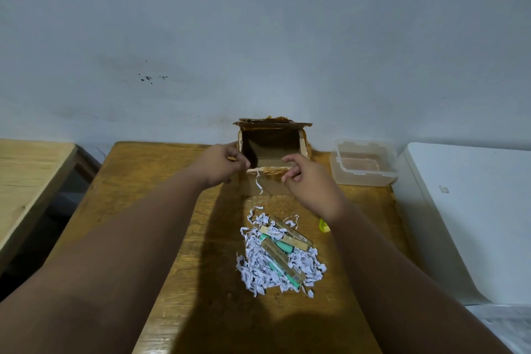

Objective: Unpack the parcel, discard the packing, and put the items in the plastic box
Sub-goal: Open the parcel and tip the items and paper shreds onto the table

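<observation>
An open brown cardboard parcel [272, 149] stands at the far edge of the wooden table [161, 210], its inside looking empty. My left hand [222, 165] grips the parcel's near left rim. My right hand [309, 181] hovers at the near right rim with fingers curled; whether it touches the cardboard is unclear. A strip of white shredded paper [259, 184] hangs over the parcel's front. Nearer to me lies a heap of shredded paper [258, 267] with gold slim boxes [290, 234] and green tubes [280, 246] mixed in. The clear plastic box [363, 164] sits right of the parcel.
A small yellow-green object [324, 225] lies on the table by my right wrist. A lighter wooden table [26, 178] stands to the left across a gap. A white surface [471, 210] adjoins the right side. A grey wall rises right behind the parcel.
</observation>
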